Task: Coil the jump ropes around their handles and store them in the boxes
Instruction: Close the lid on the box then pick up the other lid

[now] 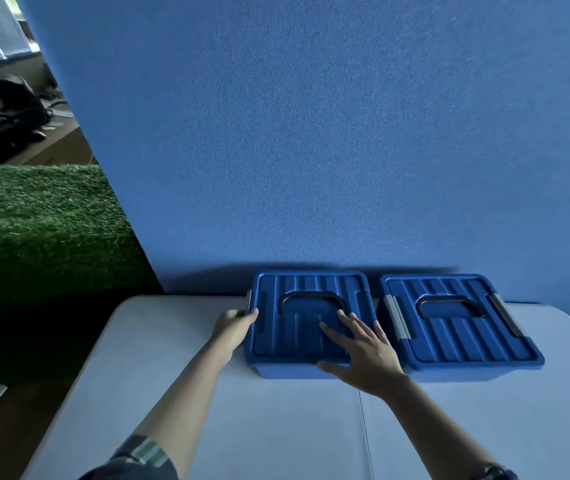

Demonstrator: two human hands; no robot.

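- Nearest, right hand (363,355) lies flat, fingers spread, on left box (307,327) lid.
- Left hand (233,323) curls round that box's left edge, at the latch.
- Right box (456,323) sits beside it, lid on, against the wall (311,133), both on the table (276,427).

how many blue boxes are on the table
2. One blue plastic lidded box sits left of centre on the white table, under both hands. The second blue lidded box stands beside it, to its right, by the blue wall.
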